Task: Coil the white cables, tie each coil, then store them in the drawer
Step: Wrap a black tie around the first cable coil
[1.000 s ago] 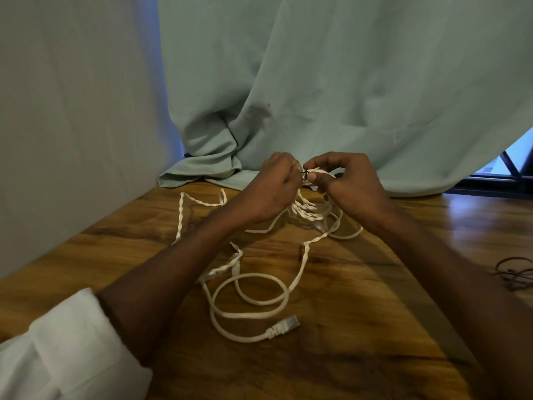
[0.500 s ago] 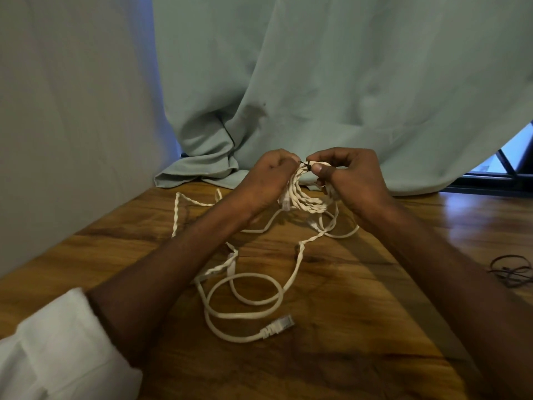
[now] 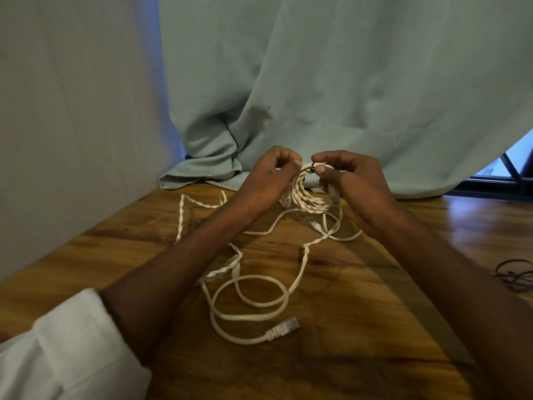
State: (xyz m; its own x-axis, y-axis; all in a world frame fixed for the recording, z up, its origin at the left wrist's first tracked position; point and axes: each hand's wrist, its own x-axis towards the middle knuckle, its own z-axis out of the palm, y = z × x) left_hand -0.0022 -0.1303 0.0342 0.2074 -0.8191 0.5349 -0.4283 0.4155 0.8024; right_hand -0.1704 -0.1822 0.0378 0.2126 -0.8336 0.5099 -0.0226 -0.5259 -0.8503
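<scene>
Hands at the cable coil, both pinching a small dark tie above the wooden table.

Nearest to you, in front of the coil, the loose white cable [image 3: 248, 301] lies in open loops on the table [image 3: 360, 327], and its plug [image 3: 284, 332] rests at the near side of these loops. Your white sleeve [image 3: 57, 350] is at the near left of the coil. Well to the right of the coil, some dark ties [image 3: 516, 274] lie on the table. Then comes the coil [image 3: 310, 197] itself, twisted white cable, lifted off the table between your hands. Your left hand [image 3: 268, 180] has its fingers curled around the left side of the coil. Your right hand [image 3: 352, 180] grips the right side, and its thumb and finger pinch the tie [image 3: 312, 169] at the top of the coil. Behind the coil hangs the pale green curtain [image 3: 331, 82], with its hem touching the table.
</scene>
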